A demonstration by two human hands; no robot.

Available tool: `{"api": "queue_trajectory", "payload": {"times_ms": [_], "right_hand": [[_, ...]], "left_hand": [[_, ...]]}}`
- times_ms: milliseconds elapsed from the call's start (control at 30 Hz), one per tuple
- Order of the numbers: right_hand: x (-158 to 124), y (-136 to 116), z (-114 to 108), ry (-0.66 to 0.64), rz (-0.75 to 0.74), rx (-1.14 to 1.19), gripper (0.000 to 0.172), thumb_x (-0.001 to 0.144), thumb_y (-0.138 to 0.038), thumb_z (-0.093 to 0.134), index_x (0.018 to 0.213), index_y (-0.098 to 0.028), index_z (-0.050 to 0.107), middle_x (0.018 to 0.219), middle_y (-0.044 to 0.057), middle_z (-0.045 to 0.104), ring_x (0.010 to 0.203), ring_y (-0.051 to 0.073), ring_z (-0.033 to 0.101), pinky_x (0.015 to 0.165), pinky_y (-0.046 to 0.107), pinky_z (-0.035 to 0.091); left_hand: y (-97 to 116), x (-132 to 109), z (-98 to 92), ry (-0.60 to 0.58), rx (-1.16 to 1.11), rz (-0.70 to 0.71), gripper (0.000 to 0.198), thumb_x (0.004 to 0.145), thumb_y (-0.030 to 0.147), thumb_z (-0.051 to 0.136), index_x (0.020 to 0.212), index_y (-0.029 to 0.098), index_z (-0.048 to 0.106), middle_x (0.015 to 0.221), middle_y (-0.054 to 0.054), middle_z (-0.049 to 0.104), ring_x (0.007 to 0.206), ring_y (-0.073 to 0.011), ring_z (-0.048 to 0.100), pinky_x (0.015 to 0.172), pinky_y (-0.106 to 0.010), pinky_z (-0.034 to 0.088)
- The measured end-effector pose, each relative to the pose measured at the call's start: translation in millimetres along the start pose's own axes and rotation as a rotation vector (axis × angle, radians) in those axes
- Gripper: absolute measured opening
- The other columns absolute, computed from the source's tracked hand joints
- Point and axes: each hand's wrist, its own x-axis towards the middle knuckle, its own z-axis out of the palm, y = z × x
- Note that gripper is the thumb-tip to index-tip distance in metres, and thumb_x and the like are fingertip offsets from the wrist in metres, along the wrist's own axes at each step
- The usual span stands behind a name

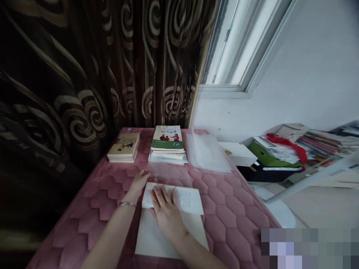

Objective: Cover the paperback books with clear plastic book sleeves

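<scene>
An open book lies on the pink quilted cover in front of me, with printed text on its far page and a plain pale sheet or cover on the near side. My right hand rests flat on the book, fingers spread across the text. Just beyond the book's far left corner, my left hand, with a bracelet at the wrist, pinches the left edge of a clear plastic sheet. That sheet stretches from the fingers past the book's far edge; part of its outline is too faint to follow.
Small tan books are stacked at the far left, and a taller stack of books stands at the far middle. Clear plastic sheets lie to its right. Beyond the quilt's right edge are a white box and a green bin.
</scene>
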Motion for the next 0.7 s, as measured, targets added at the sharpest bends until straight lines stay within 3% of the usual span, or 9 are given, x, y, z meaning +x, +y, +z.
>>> {"api": "queue_trajectory", "payload": {"times_ms": [200,467,700], "right_hand": [[0.0,-0.6,-1.9,0.013,0.004,-0.009,0.049,0.095,-0.030,0.046,0.142,-0.017,0.040,0.144,0.014,0.044,0.134,0.035,0.037,0.106,0.066,0.025],[0.5,-0.5,0.3,0.039,0.002,-0.030,0.048,0.096,-0.031,0.043,0.142,-0.016,0.041,0.147,0.012,0.041,0.134,0.035,0.036,0.107,0.066,0.025],[1.3,0.7,0.5,0.039,0.004,-0.045,0.046,0.097,-0.030,0.041,0.140,-0.014,0.044,0.149,0.012,0.038,0.135,0.035,0.034,0.107,0.065,0.025]], "left_hand": [[5.8,-29.4,1.8,-0.066,-0.148,-0.037,0.044,0.067,0.042,0.071,0.100,0.019,0.054,0.089,-0.008,0.075,0.078,-0.0236,0.071,0.076,-0.036,0.052],[6.7,-43.6,-1.6,-0.108,-0.166,0.020,0.042,0.066,0.034,0.073,0.102,0.017,0.059,0.100,-0.011,0.074,0.092,-0.0241,0.068,0.086,-0.035,0.048],[3.8,-45.1,-0.8,-0.120,-0.102,0.028,0.038,0.066,0.033,0.073,0.098,0.017,0.059,0.096,-0.008,0.074,0.085,-0.0205,0.067,0.081,-0.032,0.048]]}}
